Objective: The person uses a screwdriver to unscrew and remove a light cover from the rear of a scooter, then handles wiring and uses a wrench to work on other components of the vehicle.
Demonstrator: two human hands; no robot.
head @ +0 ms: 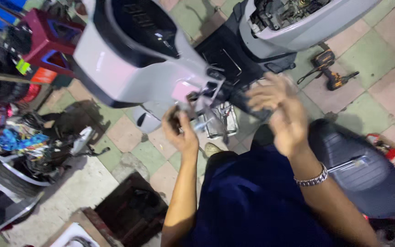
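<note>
A grey and black scooter (133, 64) stands in front of me, its front panel up close and its body opened at the top right. My left hand (181, 130) is closed on a small metal part (193, 103) just under the scooter's front panel. My right hand (282, 114) is raised beside it, blurred, fingers spread and holding nothing, close to the dark handlebar grip (248, 103). A metal bracelet (312, 178) sits on my right wrist.
A yellow cordless drill (330, 68) lies on the tiled floor at the upper right. A detached black seat (357, 164) rests to my right. A red stool (46, 39), tyres and scattered parts (19, 142) crowd the left. A dark floor hatch (131, 210) lies below.
</note>
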